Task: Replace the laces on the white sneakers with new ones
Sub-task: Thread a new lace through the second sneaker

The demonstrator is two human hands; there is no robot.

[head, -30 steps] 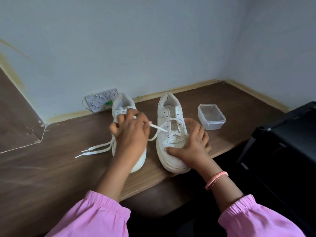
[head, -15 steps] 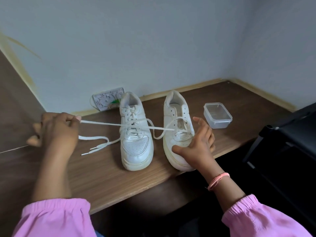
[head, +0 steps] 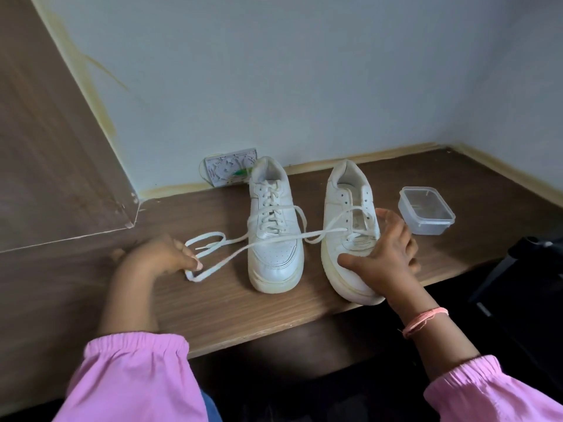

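Two white sneakers stand side by side on the wooden shelf (head: 231, 312), toes toward me. The left sneaker (head: 275, 236) is fully laced. The right sneaker (head: 347, 226) has lace only through its lower eyelets. My right hand (head: 384, 257) grips that shoe's toe and side. A long white lace (head: 262, 242) runs from the right sneaker across the left one to my left hand (head: 161, 255), which pinches it low on the shelf. The lace's free end loops on the wood beside that hand.
A clear lidded plastic container (head: 426, 210) sits right of the sneakers. A white patterned wall plate (head: 228, 170) leans at the back wall behind the left sneaker. A brown panel (head: 51, 147) rises at left. A black object (head: 524, 263) stands off the shelf at right.
My left hand pulled the lace away from the sneakers to the far left, then came back down toward the shelf, so the lace now sags and loops. My right hand kept hold of the right sneaker.
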